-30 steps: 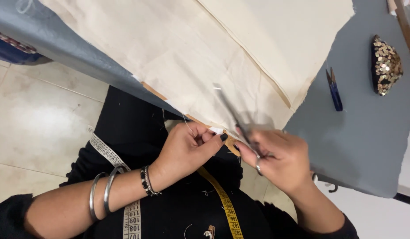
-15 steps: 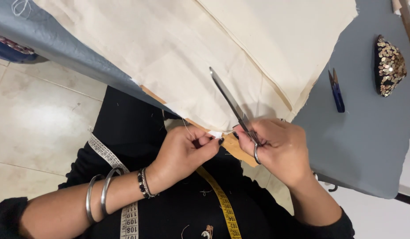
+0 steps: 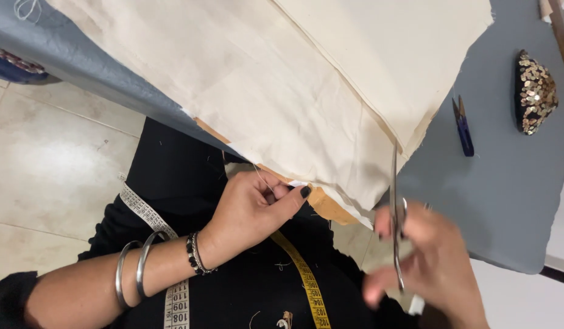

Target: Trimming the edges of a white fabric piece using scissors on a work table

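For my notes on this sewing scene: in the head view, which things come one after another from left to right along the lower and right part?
Metal bangles → beaded bracelet → left hand pinching the cream fabric edge → scissors in the right hand → blue thread snips → sequinned piece.

Right hand (image 3: pixel 425 268) motion-blurred, fingers indistinct, wrist cut off by bottom edge. Slim steel scissors (image 3: pixel 395 207) in it: handles hidden in blurred grip, blades' stance unclear. Left hand (image 3: pixel 251 210) fingertips pinch something small, white, too tiny to tell. Cream cotton fabric sheet (image 3: pixel 282 79) runs past top edge. Grey worktop (image 3: pixel 507 183) cut off right.
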